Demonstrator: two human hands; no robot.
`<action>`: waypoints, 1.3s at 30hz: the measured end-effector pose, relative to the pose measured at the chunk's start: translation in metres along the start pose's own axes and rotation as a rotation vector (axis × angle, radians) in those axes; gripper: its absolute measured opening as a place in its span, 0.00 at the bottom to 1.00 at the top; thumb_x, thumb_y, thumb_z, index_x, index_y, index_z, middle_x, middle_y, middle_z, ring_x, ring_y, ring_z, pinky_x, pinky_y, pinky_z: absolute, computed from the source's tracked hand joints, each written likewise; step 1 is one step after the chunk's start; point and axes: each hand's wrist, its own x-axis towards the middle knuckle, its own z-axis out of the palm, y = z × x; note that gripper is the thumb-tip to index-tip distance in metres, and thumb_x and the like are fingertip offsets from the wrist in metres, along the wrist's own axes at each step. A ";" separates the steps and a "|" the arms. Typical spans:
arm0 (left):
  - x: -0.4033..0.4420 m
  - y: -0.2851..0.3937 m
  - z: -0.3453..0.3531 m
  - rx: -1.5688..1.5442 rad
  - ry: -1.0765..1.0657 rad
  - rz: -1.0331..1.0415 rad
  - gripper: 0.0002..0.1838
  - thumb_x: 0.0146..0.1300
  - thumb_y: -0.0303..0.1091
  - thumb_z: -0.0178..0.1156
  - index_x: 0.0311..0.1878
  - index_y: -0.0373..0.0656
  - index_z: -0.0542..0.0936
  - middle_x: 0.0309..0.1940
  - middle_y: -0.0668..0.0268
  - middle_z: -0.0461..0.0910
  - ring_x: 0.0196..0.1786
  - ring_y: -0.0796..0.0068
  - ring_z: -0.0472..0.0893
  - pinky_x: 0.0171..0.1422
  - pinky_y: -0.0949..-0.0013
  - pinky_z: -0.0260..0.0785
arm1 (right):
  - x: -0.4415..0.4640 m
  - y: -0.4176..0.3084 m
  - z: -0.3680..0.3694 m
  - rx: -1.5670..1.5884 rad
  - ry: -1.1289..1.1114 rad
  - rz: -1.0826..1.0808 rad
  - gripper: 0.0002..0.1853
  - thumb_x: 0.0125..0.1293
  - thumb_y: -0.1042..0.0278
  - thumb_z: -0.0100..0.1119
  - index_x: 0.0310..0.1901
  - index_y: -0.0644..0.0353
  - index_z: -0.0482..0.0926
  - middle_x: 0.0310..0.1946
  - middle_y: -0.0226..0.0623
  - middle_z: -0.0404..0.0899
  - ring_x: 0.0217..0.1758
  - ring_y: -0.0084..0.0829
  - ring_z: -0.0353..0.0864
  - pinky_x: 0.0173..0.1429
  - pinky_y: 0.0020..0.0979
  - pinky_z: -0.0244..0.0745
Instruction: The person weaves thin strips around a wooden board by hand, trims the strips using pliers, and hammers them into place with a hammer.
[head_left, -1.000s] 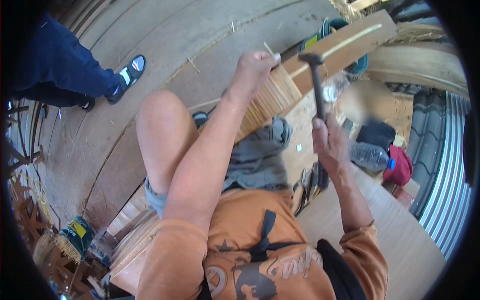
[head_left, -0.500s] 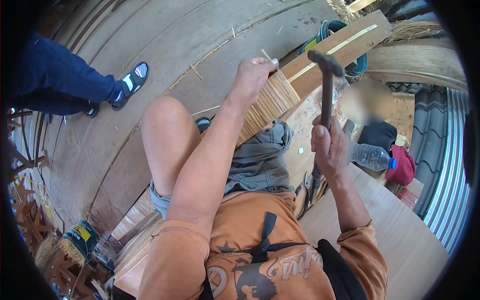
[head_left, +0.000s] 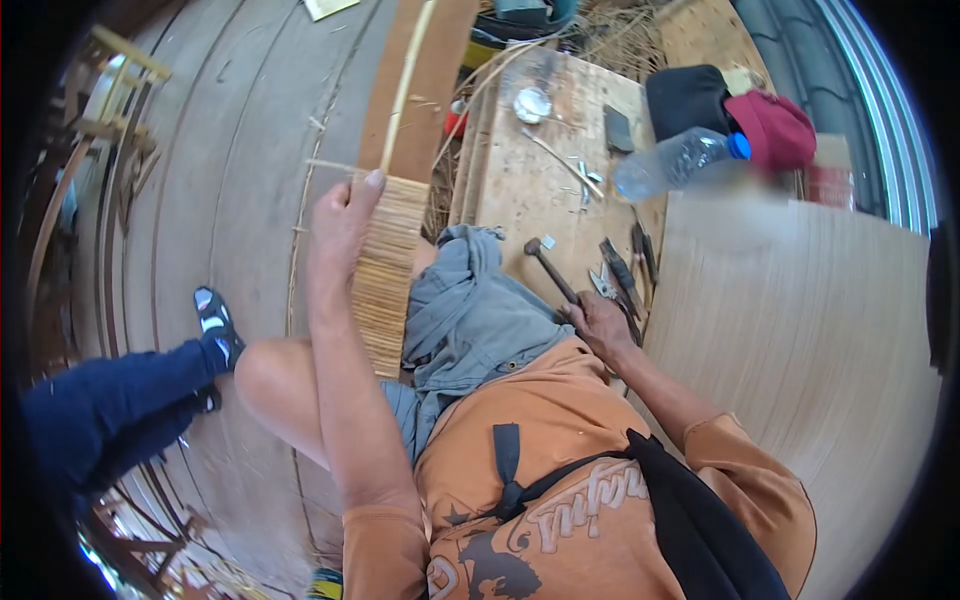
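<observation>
Board [head_left: 435, 90]: lower stretch covered in strips [head_left: 383, 300], upper stretch mostly uncovered. Left hand [head_left: 338, 225] pinching thin stick [head_left: 326, 164]; right hand [head_left: 603, 328] grasping hammer [head_left: 552, 270].

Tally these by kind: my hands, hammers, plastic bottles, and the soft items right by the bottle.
Hands: 2 (left hand, right hand)
Hammers: 1 (hammer, in the right hand)
Bottles: 1 (clear bottle)
Soft items: 2 (black one, maroon one)
Total: 6

End of hammer handle [head_left: 556, 277] hidden
</observation>
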 end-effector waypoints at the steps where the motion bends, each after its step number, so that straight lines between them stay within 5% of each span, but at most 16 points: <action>1: -0.001 0.002 0.001 -0.014 -0.048 -0.131 0.20 0.63 0.46 0.60 0.36 0.34 0.79 0.29 0.64 0.79 0.32 0.82 0.74 0.37 0.73 0.68 | -0.008 0.007 0.006 0.015 -0.001 -0.021 0.17 0.67 0.53 0.50 0.37 0.62 0.73 0.28 0.52 0.77 0.35 0.53 0.77 0.38 0.46 0.72; 4: -0.008 0.008 0.013 -0.237 0.003 -0.131 0.20 0.63 0.48 0.60 0.30 0.37 0.77 0.25 0.67 0.77 0.28 0.84 0.71 0.32 0.76 0.65 | -0.020 0.026 0.017 0.069 0.005 -0.108 0.16 0.66 0.54 0.51 0.38 0.61 0.75 0.34 0.50 0.78 0.39 0.51 0.77 0.41 0.44 0.72; 7: 0.000 -0.017 0.013 -0.210 0.047 -0.007 0.21 0.65 0.48 0.58 0.29 0.37 0.76 0.23 0.70 0.74 0.28 0.84 0.68 0.32 0.76 0.64 | -0.015 0.040 0.002 0.212 0.237 -0.047 0.11 0.64 0.64 0.54 0.42 0.62 0.76 0.39 0.49 0.78 0.41 0.49 0.77 0.46 0.42 0.71; 12: 0.005 -0.035 0.012 -0.089 0.133 0.162 0.25 0.69 0.52 0.49 0.32 0.37 0.76 0.24 0.69 0.74 0.29 0.81 0.69 0.36 0.74 0.64 | 0.011 0.075 -0.025 -0.019 0.510 0.060 0.07 0.63 0.68 0.54 0.37 0.63 0.74 0.33 0.48 0.75 0.41 0.49 0.75 0.46 0.42 0.69; 15: -0.004 -0.030 0.013 -0.062 0.149 0.183 0.30 0.71 0.56 0.42 0.38 0.35 0.78 0.30 0.62 0.78 0.35 0.73 0.74 0.43 0.69 0.67 | 0.000 0.062 -0.022 0.110 0.401 0.056 0.07 0.63 0.67 0.55 0.39 0.61 0.74 0.35 0.49 0.75 0.42 0.49 0.75 0.46 0.43 0.69; 16: -0.008 -0.021 0.016 -0.053 0.141 0.135 0.33 0.71 0.58 0.39 0.43 0.33 0.78 0.33 0.56 0.80 0.38 0.67 0.77 0.47 0.65 0.68 | -0.003 0.054 -0.022 0.037 0.083 0.303 0.13 0.61 0.62 0.58 0.43 0.60 0.74 0.42 0.48 0.74 0.48 0.48 0.73 0.48 0.42 0.70; 19: 0.000 -0.037 0.009 0.232 0.299 0.103 0.38 0.70 0.61 0.34 0.50 0.29 0.75 0.42 0.41 0.78 0.48 0.48 0.77 0.55 0.57 0.66 | -0.021 0.033 0.001 -0.302 0.139 0.341 0.30 0.56 0.55 0.64 0.56 0.62 0.67 0.57 0.45 0.68 0.62 0.47 0.65 0.63 0.44 0.64; 21: -0.004 -0.033 0.012 0.184 0.303 0.181 0.39 0.70 0.61 0.33 0.50 0.28 0.75 0.43 0.38 0.77 0.49 0.43 0.76 0.55 0.55 0.65 | -0.026 0.039 0.016 -0.333 0.205 0.395 0.39 0.53 0.54 0.67 0.63 0.59 0.61 0.61 0.46 0.65 0.66 0.49 0.61 0.68 0.46 0.59; 25: -0.012 -0.019 0.016 0.084 0.341 0.186 0.40 0.70 0.62 0.32 0.49 0.27 0.75 0.41 0.38 0.77 0.47 0.44 0.77 0.54 0.56 0.66 | -0.028 0.019 -0.003 -0.296 -0.019 0.498 0.47 0.49 0.55 0.70 0.67 0.55 0.54 0.63 0.46 0.61 0.69 0.49 0.56 0.70 0.47 0.56; 28: -0.026 -0.012 0.016 0.050 0.197 0.101 0.35 0.69 0.60 0.41 0.50 0.30 0.75 0.45 0.41 0.76 0.50 0.46 0.75 0.55 0.55 0.65 | -0.036 0.036 0.008 -0.237 0.124 0.298 0.41 0.48 0.64 0.68 0.65 0.57 0.59 0.59 0.48 0.64 0.65 0.49 0.60 0.66 0.46 0.59; 30: -0.030 -0.017 0.030 0.418 0.553 0.502 0.27 0.64 0.53 0.56 0.52 0.37 0.75 0.49 0.48 0.74 0.51 0.50 0.74 0.55 0.55 0.65 | -0.043 0.039 0.012 -0.281 0.364 0.063 0.35 0.46 0.74 0.63 0.60 0.59 0.66 0.53 0.48 0.68 0.58 0.49 0.66 0.60 0.44 0.64; 33: -0.038 -0.012 0.032 0.701 0.681 0.629 0.24 0.55 0.46 0.65 0.52 0.43 0.76 0.50 0.54 0.71 0.52 0.53 0.72 0.54 0.55 0.66 | -0.039 0.033 -0.007 -0.220 0.583 -0.116 0.33 0.47 0.79 0.58 0.60 0.62 0.65 0.50 0.51 0.68 0.53 0.51 0.70 0.55 0.41 0.68; 35: -0.036 -0.008 0.027 0.773 0.693 0.705 0.21 0.55 0.43 0.65 0.50 0.46 0.77 0.41 0.60 0.75 0.45 0.58 0.75 0.48 0.58 0.67 | -0.031 0.019 -0.030 0.028 0.541 -0.174 0.32 0.49 0.79 0.54 0.60 0.63 0.64 0.52 0.53 0.66 0.55 0.50 0.68 0.57 0.42 0.66; 36: -0.036 -0.010 0.026 0.752 0.644 0.612 0.17 0.57 0.42 0.64 0.48 0.47 0.78 0.38 0.63 0.76 0.43 0.60 0.76 0.46 0.58 0.67 | -0.022 0.002 -0.044 -0.024 0.658 -0.244 0.23 0.55 0.78 0.51 0.55 0.64 0.68 0.45 0.49 0.73 0.46 0.42 0.76 0.47 0.37 0.72; 38: -0.035 -0.008 0.025 0.726 0.603 0.526 0.14 0.58 0.41 0.62 0.45 0.48 0.78 0.35 0.66 0.77 0.40 0.62 0.77 0.44 0.58 0.67 | -0.005 -0.034 -0.075 0.740 0.144 0.166 0.15 0.61 0.72 0.51 0.49 0.65 0.71 0.29 0.37 0.75 0.30 0.29 0.78 0.34 0.30 0.75; 39: -0.037 -0.006 0.025 0.762 0.604 0.513 0.11 0.60 0.40 0.61 0.43 0.48 0.78 0.32 0.67 0.77 0.38 0.62 0.78 0.43 0.59 0.67 | 0.006 -0.062 -0.086 1.000 0.011 0.161 0.11 0.64 0.67 0.51 0.45 0.62 0.73 0.20 0.28 0.71 0.18 0.21 0.72 0.23 0.24 0.70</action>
